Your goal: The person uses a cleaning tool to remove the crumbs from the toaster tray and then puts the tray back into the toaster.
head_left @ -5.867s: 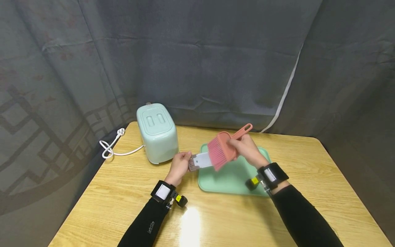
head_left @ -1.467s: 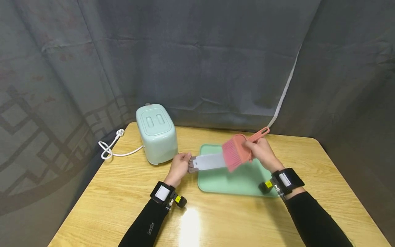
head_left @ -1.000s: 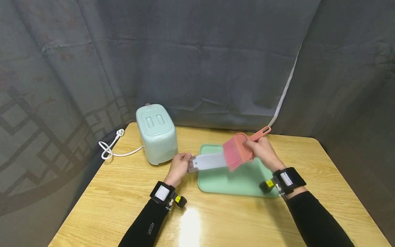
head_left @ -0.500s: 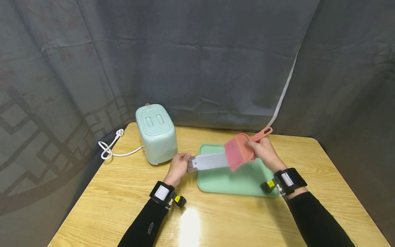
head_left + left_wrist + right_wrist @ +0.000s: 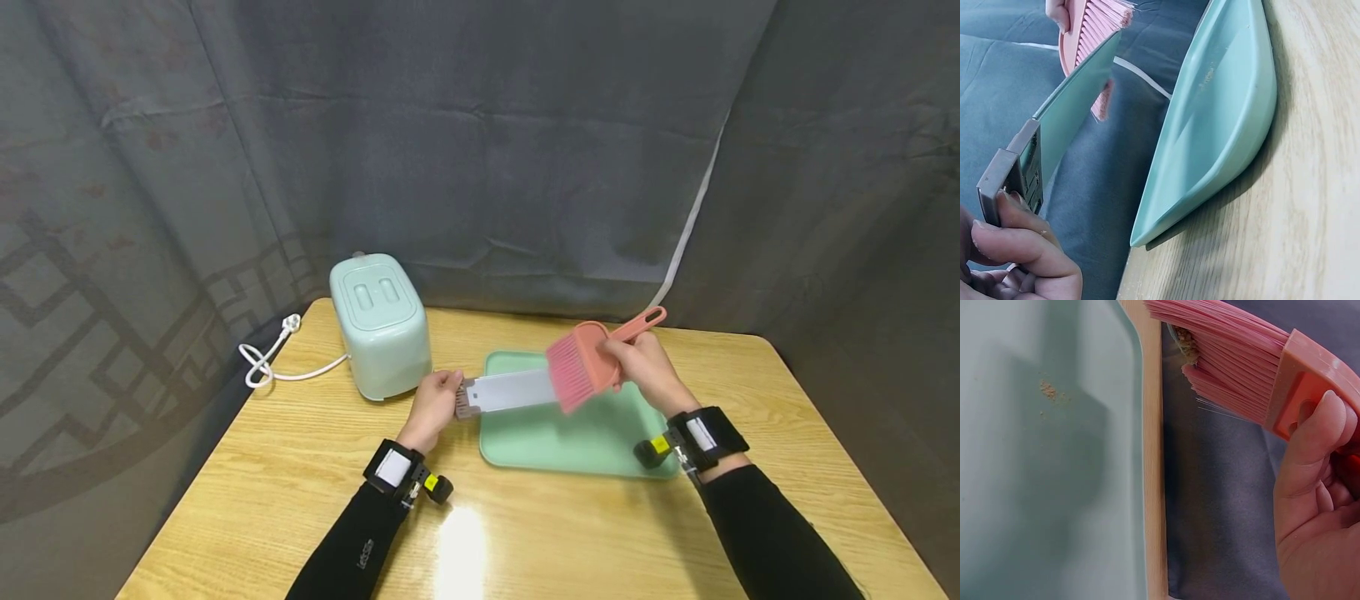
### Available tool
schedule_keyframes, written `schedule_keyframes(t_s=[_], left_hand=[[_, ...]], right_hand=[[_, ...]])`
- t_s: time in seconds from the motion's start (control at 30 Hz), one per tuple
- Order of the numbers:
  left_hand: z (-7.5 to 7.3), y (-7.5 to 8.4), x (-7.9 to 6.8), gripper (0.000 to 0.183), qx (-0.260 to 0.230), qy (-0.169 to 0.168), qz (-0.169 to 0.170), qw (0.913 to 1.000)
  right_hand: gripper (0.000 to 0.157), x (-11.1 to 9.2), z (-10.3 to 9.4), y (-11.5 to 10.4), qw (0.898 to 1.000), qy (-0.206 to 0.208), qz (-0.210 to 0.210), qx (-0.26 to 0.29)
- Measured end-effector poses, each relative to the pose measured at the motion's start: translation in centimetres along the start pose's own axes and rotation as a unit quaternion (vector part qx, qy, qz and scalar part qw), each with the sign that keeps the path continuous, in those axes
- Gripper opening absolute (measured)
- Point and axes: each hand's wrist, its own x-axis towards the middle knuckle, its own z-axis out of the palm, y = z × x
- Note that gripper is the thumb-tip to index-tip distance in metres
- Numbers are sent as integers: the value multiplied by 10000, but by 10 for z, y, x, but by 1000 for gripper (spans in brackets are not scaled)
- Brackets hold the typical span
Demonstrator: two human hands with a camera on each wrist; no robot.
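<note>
In the head view my left hand [image 5: 431,410] pinches the grey end of a flat metal crumb tray [image 5: 513,391], held out over a mint-green serving tray [image 5: 547,446]. My right hand [image 5: 647,372] grips a pink brush [image 5: 588,364], its bristles [image 5: 567,375] lying across the crumb tray's far end. The left wrist view shows the crumb tray [image 5: 1072,112] tilted on edge above the green tray [image 5: 1204,137]. Crumbs [image 5: 1185,344] cling at its tip among the bristles in the right wrist view. More crumbs [image 5: 1048,391] lie on the green tray.
A mint toaster [image 5: 378,317] stands at the back left of the wooden table [image 5: 337,475], near my left hand. Its white cord [image 5: 307,373] trails left to a plug [image 5: 292,322] at the table's edge. A grey curtain [image 5: 480,150] hangs behind.
Over the earlier frames the brush has moved rightward along the crumb tray to its far end, baring more of the metal. Lately it shifts only slightly. My left hand stays nearly still.
</note>
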Motion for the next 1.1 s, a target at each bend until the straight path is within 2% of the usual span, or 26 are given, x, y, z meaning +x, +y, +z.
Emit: schedule_keyframes(t_s=[0.2, 0.47, 0.77, 1.1], left_hand=[[1, -2, 0, 37, -47, 1, -84, 10000], [2, -7, -2, 37, 39, 37, 10, 10000], [1, -5, 0, 37, 83, 13, 57, 9999], [-1, -6, 1, 38, 46, -5, -88, 10000]], right_hand=[[29, -1, -1, 5, 9999, 94, 34, 96], [28, -6, 0, 13, 9995, 136, 152, 237], [24, -9, -4, 11, 9991, 189, 112, 372], [28, -9, -10, 12, 9991, 279, 84, 320]])
